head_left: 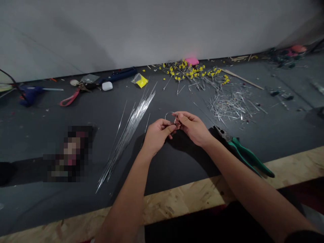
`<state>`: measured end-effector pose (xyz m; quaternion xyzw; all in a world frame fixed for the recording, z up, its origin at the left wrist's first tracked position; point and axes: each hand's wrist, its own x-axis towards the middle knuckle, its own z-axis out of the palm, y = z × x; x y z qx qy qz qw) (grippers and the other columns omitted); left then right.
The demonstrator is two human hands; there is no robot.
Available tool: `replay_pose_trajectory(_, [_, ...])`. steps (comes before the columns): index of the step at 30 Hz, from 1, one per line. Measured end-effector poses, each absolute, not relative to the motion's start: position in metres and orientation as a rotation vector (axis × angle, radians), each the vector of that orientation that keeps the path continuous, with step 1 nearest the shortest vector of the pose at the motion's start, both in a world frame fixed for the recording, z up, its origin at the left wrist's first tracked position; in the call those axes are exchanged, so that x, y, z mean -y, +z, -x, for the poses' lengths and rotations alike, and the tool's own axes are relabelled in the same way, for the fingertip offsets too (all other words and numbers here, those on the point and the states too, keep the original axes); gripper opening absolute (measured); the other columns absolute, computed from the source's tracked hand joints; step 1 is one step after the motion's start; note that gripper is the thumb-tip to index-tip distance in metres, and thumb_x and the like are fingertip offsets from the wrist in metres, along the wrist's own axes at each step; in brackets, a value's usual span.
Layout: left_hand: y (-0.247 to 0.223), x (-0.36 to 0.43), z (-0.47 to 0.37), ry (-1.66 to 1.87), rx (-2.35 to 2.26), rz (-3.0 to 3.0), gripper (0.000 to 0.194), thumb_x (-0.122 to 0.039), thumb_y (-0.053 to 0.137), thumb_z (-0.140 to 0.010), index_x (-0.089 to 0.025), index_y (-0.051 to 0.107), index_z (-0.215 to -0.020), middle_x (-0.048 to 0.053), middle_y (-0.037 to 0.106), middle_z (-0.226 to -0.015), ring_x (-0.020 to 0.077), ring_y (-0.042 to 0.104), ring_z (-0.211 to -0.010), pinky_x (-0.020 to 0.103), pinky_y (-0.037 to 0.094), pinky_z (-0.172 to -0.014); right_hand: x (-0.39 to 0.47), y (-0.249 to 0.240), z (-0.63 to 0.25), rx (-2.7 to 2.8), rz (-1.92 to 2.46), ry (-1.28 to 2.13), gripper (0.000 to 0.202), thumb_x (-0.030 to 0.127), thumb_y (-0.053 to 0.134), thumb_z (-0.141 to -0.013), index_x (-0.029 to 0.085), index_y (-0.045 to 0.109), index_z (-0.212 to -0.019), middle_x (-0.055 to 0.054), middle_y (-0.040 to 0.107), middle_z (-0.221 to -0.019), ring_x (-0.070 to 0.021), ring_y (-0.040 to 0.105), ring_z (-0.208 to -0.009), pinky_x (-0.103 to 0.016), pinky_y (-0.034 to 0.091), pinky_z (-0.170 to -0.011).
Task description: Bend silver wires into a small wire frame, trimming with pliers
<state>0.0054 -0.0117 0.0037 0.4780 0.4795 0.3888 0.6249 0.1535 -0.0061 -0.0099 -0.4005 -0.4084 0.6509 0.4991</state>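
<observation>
Both hands meet over the middle of the dark table, fingers pinched around a thin bent wire [166,114]. My left hand [159,133] holds it from the left, thumb against the fingers. My right hand [192,127] pinches it from the right, with the fingertips nearly touching those of the left. A curved piece of the wire sticks up above the fingertips; the rest is hidden by the fingers. Left of my left hand lies a long bundle of straight silver wires [129,130]. Green-handled pliers [243,152] rest beside my right forearm.
Behind the hands lie yellow-tipped wires [192,72], a pink lump [191,61], a yellow packet [140,81] and a wooden stick [243,79]. A pile of short wires [230,104] sits at right. Farther left are a white case [107,86], keys and a blurred dark object [72,153].
</observation>
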Motion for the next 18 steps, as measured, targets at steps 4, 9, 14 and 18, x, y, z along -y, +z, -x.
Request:
replay_pose_trajectory(4, [0.0008,0.0109,-0.0065,0.951,-1.072,-1.034,0.020,-0.025,0.068,-0.070,-0.014,0.056,-0.083,0.003,0.065,-0.074,0.0119,0.059,-0.068,0.024,0.046,-0.059,0.0066,-0.0103,-0.1529,1.022,1.022,1.528,0.026,0.036,0.068,-0.074,0.021,0.066,-0.095,0.002,0.059,-0.076,-0.0085,0.052,-0.065,-0.026,0.046,-0.067])
replay_pose_trajectory(9, [-0.0016,0.0119,-0.0067,1.001,-1.062,-1.138,0.056,-0.018,0.068,-0.069,-0.022,0.048,-0.122,0.000,0.064,-0.081,0.0124,0.060,-0.075,0.028,0.047,-0.074,0.0063,-0.0113,-0.1532,1.044,1.100,1.460,0.024,0.036,0.067,-0.073,0.021,0.069,-0.092,0.000,0.063,-0.081,-0.0081,0.051,-0.064,-0.025,0.044,-0.065])
replay_pose_trajectory(14, [-0.0001,0.0157,-0.0083,0.983,-1.051,-1.252,0.066,-0.015,0.061,-0.072,-0.030,0.042,-0.134,0.000,0.064,-0.083,0.0122,0.060,-0.077,0.028,0.046,-0.078,0.0054,-0.0109,-0.1525,1.078,1.153,1.410,0.022,0.037,0.066,-0.073,0.021,0.070,-0.088,0.001,0.063,-0.076,-0.0089,0.050,-0.063,-0.025,0.043,-0.062])
replay_pose_trajectory(18, [-0.0003,0.0152,-0.0091,0.939,-1.051,-1.315,0.057,-0.016,0.060,-0.073,-0.026,0.050,-0.128,0.001,0.064,-0.083,0.0123,0.059,-0.076,0.027,0.045,-0.077,0.0052,-0.0103,-0.1524,1.119,1.174,1.405,0.023,0.038,0.064,-0.075,0.020,0.070,-0.087,0.002,0.058,-0.067,-0.0096,0.050,-0.062,-0.025,0.041,-0.060])
